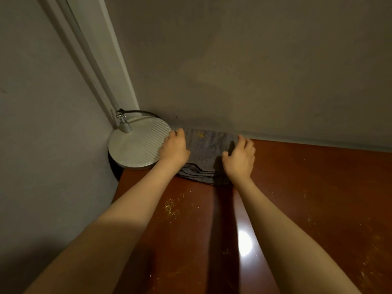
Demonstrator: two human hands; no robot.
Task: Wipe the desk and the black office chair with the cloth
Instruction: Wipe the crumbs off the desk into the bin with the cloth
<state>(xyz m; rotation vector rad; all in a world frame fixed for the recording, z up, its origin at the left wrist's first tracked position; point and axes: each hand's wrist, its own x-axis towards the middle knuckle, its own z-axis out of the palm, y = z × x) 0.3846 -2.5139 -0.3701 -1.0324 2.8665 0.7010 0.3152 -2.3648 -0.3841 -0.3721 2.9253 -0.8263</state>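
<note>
Desk (pixel 307 198): one, glossy red-brown top that runs from the near edge to the wall.
Glare (pixel 245 242): one bright round reflection on the near desk, between the two forearms.
Crumbs (pixel 170 206): one dense yellowish patch beside the left forearm; loose pale specks scattered over the right half of the top.
Forearms: two, bare, both reaching away towards the far edge.
Cloth (pixel 207 149): one, grey with dark stripes along its near hem. It lies flat on the desk with its far edge against the wall, and a few yellow flecks sit on its far part.
Left hand (pixel 175 148): on the cloth's left edge, just beside the lamp. The fingers curl down at the cloth's far left corner; I cannot tell whether they pinch it.
Right hand (pixel 240 159): on the cloth's right side, fingers arched and thumb spread, gripping a dark raised fold between them.
Hands to cloth: one at each side, with bare cloth between them.
Lamp base (pixel 137 145): one, a round white ribbed disc in the left corner, touching or nearly touching the left hand.
Lamp arm (pixel 93 60): one, slanting up to the left.
Cable (pixel 137 112): one, black, behind the base.
Wall (pixel 254 71): plain grey.
</note>
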